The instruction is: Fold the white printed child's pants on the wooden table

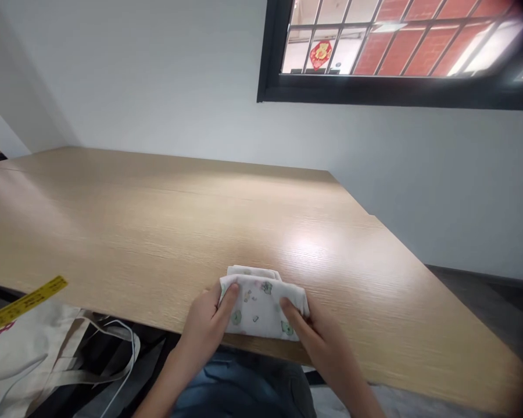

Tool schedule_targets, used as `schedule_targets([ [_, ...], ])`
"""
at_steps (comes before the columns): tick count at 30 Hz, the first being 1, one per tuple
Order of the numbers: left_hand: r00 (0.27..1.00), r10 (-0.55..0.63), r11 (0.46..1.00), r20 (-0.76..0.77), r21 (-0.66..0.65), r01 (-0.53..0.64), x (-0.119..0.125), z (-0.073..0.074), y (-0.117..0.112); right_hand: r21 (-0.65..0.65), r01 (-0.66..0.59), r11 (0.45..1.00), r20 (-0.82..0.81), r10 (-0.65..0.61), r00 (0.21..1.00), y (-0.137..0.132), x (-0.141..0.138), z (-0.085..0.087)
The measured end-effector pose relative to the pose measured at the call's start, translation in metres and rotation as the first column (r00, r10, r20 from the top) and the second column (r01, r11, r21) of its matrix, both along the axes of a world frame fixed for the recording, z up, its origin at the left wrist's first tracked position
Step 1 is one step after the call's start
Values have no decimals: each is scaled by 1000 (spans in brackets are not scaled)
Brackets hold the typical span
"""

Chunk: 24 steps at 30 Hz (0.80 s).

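Note:
A small folded white cloth (pixel 258 302) with green and pink prints lies at the near edge of a light wooden table (pixel 165 232). My left hand (pixel 207 325) grips the cloth's left side, thumb on top and fingers curled under its edge. On the right corner my right hand (pixel 320 339) pinches the cloth, a finger pressed on top. Both hands hold the cloth against the table edge.
A white tote bag (pixel 30 354) with long straps lies below the table at the left, and a yellow measuring tape (pixel 21 305) crosses above it. A white wall and a dark-framed window (pixel 396 52) stand behind the table. My blue-trousered lap (pixel 239 389) is beneath the hands.

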<state>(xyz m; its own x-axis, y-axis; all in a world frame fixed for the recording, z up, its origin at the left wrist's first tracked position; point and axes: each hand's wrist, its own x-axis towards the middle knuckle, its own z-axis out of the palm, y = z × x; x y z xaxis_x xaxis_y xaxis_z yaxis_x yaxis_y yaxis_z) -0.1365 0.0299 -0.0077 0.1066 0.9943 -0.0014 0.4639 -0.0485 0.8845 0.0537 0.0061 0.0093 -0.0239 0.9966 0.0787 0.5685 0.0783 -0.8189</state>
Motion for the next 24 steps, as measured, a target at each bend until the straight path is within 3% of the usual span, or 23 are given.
schedule_targets([
  [7, 942, 154, 988, -297, 36, -150, 18, 17, 13, 58, 162, 985, 175, -170, 970, 28, -19, 6],
  [12, 892, 211, 977, -401, 58, -206, 23, 13, 18, -31, 298, 954, 317, -273, 908, 38, -22, 6],
  [14, 885, 270, 962, -379, 135, -236, 20, 7, 18, 37, 363, 931, 337, -353, 873, 37, -21, 2],
  [16, 863, 357, 927, -356, 246, -282, 15, 0, 17, 221, 393, 893, 368, -450, 814, 35, -21, -5],
  [18, 841, 412, 890, -350, 354, -289, 12, -5, 16, 438, 352, 827, 382, -526, 760, 31, -23, -10],
  [20, 840, 405, 862, -359, 455, -221, 13, -7, 15, 597, 243, 765, 383, -538, 751, 28, -30, -13],
  [22, 846, 358, 827, -395, 555, -91, 19, -6, 15, 662, 104, 742, 411, -476, 778, 25, -40, -16],
  [24, 837, 259, 815, -482, 574, 79, 26, -5, 18, 636, -2, 771, 474, -389, 790, 24, -49, -19],
])
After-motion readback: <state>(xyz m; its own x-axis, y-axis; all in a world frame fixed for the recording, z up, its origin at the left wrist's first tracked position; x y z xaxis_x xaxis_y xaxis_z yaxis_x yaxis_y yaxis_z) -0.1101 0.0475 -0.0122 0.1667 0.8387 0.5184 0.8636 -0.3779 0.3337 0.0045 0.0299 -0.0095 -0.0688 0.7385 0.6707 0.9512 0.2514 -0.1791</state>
